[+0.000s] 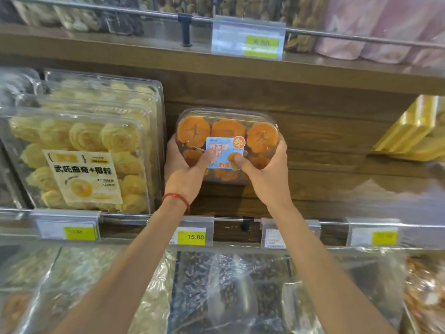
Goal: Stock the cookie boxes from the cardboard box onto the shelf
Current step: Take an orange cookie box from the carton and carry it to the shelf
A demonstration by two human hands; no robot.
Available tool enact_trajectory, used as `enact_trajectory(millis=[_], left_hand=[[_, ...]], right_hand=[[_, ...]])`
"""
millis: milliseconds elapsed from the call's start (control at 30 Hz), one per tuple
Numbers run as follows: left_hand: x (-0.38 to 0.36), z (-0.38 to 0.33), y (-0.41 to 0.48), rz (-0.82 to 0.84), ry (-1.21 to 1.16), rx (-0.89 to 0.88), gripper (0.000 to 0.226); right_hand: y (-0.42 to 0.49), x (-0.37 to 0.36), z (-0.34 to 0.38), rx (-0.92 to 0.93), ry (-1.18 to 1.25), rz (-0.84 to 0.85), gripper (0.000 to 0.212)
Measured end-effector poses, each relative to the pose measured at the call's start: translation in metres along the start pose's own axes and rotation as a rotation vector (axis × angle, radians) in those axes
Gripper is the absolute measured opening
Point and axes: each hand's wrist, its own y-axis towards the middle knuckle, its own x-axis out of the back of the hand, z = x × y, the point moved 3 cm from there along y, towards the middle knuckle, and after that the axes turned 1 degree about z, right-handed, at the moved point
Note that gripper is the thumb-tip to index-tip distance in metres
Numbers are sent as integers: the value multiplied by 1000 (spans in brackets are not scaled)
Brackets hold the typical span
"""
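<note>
Clear, thin plastic, this cookie box (227,141) of orange flower-shaped pastries looks light, slick and easily dented. I have my left hand (185,172) and right hand (267,172) clasping its lower corners, thumbs on the lid, upright against the wooden shelf (337,179) back beside the yellow cookies (79,160).

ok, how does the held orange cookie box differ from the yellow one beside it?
Orange cookie box has a blue label, yellow cookie box a cream one. Orange box's cookies are flower-shaped, yellow box's swirled. Orange box is held by left hand and right hand; yellow box stands on the shelf. Both clear plastic.
</note>
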Motion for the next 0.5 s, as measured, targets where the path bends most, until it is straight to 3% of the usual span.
enact_trajectory(millis=[100, 333, 400, 500], left_hand=[[4, -1, -4, -43, 10, 23, 77], [0, -2, -10, -105, 36, 74, 86], [-4, -5, -14, -137, 29, 99, 91], [-9, -10, -21, -164, 24, 110, 97]], right_hand=[[-1, 0, 3, -12, -25, -1, 83], [-10, 0, 4, -30, -29, -26, 72], [-12, -2, 2, -63, -34, -21, 76], [-18, -5, 0, -112, -56, -30, 104]])
